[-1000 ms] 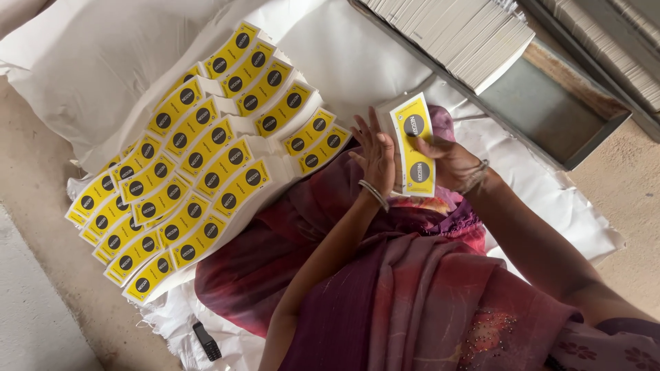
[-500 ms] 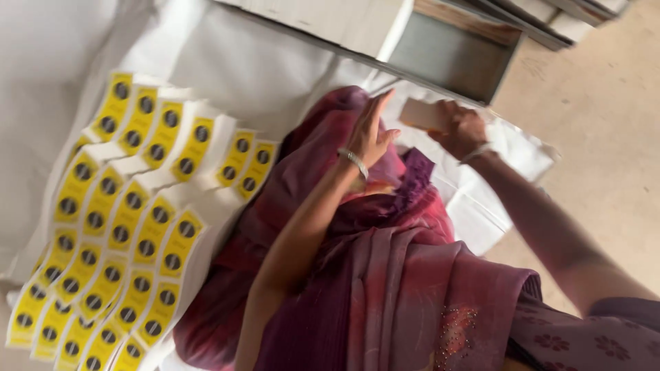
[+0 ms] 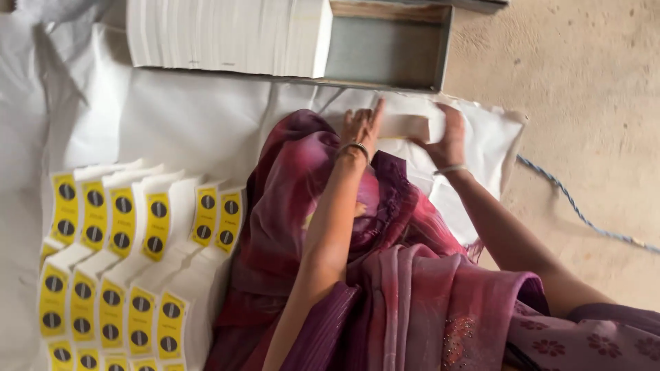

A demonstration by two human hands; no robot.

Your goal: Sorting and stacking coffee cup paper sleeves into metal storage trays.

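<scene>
We have a small white folded card (image 3: 405, 126) held between our two hands, out ahead of our lap and just over the white cloth (image 3: 206, 117) that covers the floor. Our left hand (image 3: 360, 127) rests against the card's near end with the fingers stretched and loosely spread, the forefinger pointing up past its top edge, so it steadies the piece rather than pinching it. Our right hand (image 3: 450, 137) is curled round the far end, fingers over the top and thumb beneath as far as we can tell, which clamps the card from that side; holding it at both ends like this seems to keep it flat and square. Both forearms reach forward from the purple and pink draped cloth (image 3: 385, 275) over our knees, wrists bent slightly inward towards each other, a thin bangle on each. Just beyond our hands stands an open grey metal tray (image 3: 385, 48), with a thick stack of white sheets (image 3: 227, 34) packed upright beside it, near enough to draw from. To our left, well apart from the hands, rows of yellow cards with dark round spots (image 3: 124, 220) lie overlapped on the cloth, each laid a little over its neighbour. A blue cord (image 3: 570, 206) trails across the bare floor to our right.
</scene>
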